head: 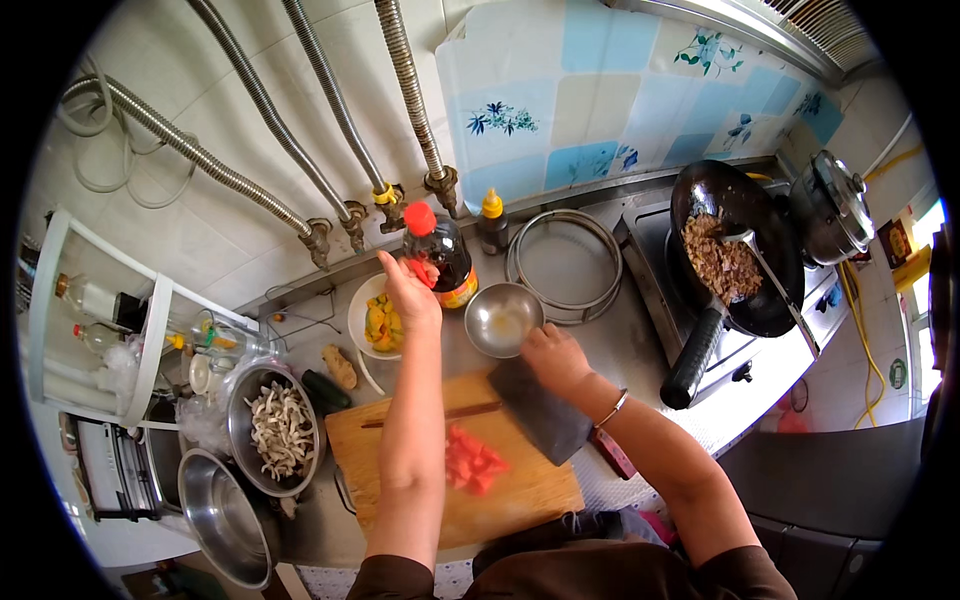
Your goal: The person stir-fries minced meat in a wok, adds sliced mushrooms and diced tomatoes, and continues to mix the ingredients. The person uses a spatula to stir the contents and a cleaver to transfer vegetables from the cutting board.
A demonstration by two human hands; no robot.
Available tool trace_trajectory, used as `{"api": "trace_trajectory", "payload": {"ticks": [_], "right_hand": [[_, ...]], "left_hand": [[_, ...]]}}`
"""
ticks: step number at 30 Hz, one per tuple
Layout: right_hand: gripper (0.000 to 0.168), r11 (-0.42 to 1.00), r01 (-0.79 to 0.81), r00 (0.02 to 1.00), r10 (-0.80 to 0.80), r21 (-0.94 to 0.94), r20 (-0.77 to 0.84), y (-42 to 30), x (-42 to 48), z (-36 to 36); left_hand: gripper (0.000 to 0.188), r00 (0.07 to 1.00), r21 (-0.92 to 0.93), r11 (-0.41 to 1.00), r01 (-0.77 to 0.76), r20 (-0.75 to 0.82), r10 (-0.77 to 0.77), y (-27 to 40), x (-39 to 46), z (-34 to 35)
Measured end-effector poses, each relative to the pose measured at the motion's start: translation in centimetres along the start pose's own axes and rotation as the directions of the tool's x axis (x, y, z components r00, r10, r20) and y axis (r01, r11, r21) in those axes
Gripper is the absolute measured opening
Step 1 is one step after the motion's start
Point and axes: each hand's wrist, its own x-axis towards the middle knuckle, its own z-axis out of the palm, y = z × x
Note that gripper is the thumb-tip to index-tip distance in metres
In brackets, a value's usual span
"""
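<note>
My left hand (416, 296) is raised beside a large dark sauce bottle (450, 259) with a red cap; its fingers curl around a red part that looks like the bottle's handle. My right hand (556, 354) grips the near right rim of a small metal bowl (491, 330), which has a little pale yellowish liquid at its bottom. Below that hand a cleaver (541, 416) lies flat across the right edge of a wooden cutting board (517, 517). Cut red pieces (474, 461), apparently tomato, and chopsticks (472, 410) rest on the board, partly behind my left forearm.
On the right a wok (776, 300) holds cooked minced food and a spatula (772, 277); its handle points toward me. A lidded pot (832, 210) stands beyond. Leftward are a bowl of sliced mushrooms (281, 431), a metal basin (225, 517), ginger (339, 366) and a yellow-green vegetable plate (360, 304).
</note>
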Motion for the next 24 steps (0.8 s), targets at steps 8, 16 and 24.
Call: {"api": "trace_trajectory", "payload": {"ticks": [8, 16, 24], "right_hand": [[0.029, 0.981, 0.079, 0.987, -0.052, 0.175, -0.152, -1.6, -0.6, 1.1], [0.012, 0.943, 0.167, 0.963, -0.094, 0.287, -0.252, -3.7, -8.3, -4.6], [0.011, 0.957, 0.124, 0.962, -0.050, 0.264, -0.268, 0.2, -20.1, -10.3]], "left_hand": [[0.051, 1.000, 0.197, 0.980, -0.005, -0.010, 0.007, -1.1, 0.6, -0.8], [0.052, 0.787, 0.839, 0.158, -0.521, 0.401, 0.468, 4.3, -1.4, 2.5], [0.022, 0.729, 0.720, -0.351, -0.598, 0.671, 0.135, 5.1, -0.4, 6.1]]}}
